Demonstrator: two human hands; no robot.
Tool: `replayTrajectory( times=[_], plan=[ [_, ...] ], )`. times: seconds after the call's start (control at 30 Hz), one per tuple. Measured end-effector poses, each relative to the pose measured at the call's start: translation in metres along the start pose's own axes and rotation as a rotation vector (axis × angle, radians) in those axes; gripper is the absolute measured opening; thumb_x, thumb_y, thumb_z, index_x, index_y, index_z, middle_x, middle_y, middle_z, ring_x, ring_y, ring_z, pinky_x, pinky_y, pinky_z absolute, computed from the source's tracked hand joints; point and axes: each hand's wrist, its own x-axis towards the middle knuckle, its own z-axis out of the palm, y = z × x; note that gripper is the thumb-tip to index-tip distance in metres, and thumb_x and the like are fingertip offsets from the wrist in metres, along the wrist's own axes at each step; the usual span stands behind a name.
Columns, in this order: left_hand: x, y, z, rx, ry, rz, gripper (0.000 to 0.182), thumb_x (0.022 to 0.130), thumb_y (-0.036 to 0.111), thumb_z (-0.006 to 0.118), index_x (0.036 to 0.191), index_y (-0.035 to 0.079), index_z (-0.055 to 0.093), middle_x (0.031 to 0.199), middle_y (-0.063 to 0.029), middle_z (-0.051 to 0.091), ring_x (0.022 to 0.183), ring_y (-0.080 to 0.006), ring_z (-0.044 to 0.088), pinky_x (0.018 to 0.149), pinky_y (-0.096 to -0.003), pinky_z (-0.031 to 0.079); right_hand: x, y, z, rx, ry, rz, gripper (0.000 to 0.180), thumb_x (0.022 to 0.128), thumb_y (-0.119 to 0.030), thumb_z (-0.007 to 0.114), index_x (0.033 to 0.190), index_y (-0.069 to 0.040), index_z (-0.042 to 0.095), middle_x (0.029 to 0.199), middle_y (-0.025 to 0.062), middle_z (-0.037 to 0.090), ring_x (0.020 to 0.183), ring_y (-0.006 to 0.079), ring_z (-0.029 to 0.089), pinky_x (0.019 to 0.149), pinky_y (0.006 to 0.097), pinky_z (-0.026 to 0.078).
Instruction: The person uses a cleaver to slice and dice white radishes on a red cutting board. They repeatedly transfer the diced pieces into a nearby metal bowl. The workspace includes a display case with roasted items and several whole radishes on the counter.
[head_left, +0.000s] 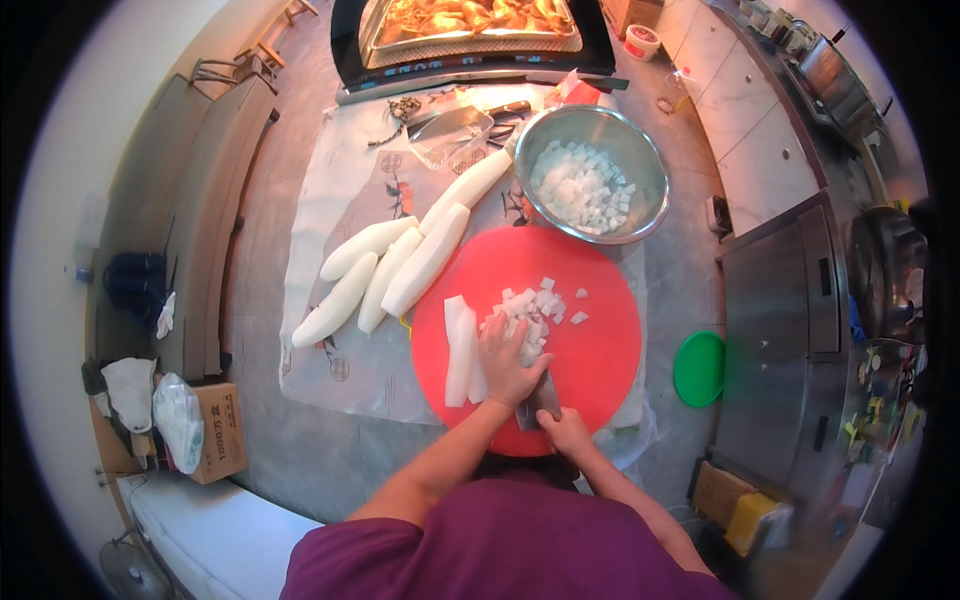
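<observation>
My right hand (568, 429) grips a cleaver (541, 401) low on a round red cutting board (600, 375). My left hand (510, 367) lies over a pile of diced white radish (531, 311), fingers spread and thumb at the blade. Part of the pile and of the blade is hidden beneath that hand. A few loose cubes lie to the right of the pile. Two long cut radish lengths (457, 352) lie side by side left of my left hand. Beyond the board, a steel bowl (652, 169) holds more radish cubes (585, 187).
Several peeled whole white radishes (426, 260) lie left of the board on the covered table (322, 382). Behind them are a clear plastic container (451, 137) and a dark-handled knife (514, 108). A lit display case (472, 64) with cooked poultry stands at the far edge.
</observation>
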Motion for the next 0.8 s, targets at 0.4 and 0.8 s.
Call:
replayTrajectory(
  times=[0.4,0.8],
  plan=[
    [0.141,0.065,0.022,-0.237,0.183,0.135,0.045,0.073,0.018,0.073,0.114,0.007,0.059,0.129,-0.0205,0.045,0.117,-0.0397,0.044,0.099,-0.0477,0.036,-0.007,-0.142,-0.06,-0.058,0.196,-0.241,0.028,0.088,-0.021,0.055,0.075,0.004,0.057,0.056,0.0103,0.055,0.046,0.0208,0.058,0.047,0.0365,0.045],
    [0.272,0.01,0.107,-0.077,-0.212,0.093,0.021,0.091,0.015,0.054,0.109,0.008,0.062,0.118,-0.0113,0.062,0.121,-0.0362,0.048,0.098,-0.0406,0.039,-0.002,-0.13,-0.129,0.015,0.205,-0.22,0.026,0.088,-0.019,0.051,0.07,0.0,0.052,0.053,0.0046,0.051,0.042,0.0145,0.053,0.042,0.0308,0.042]
  ],
)
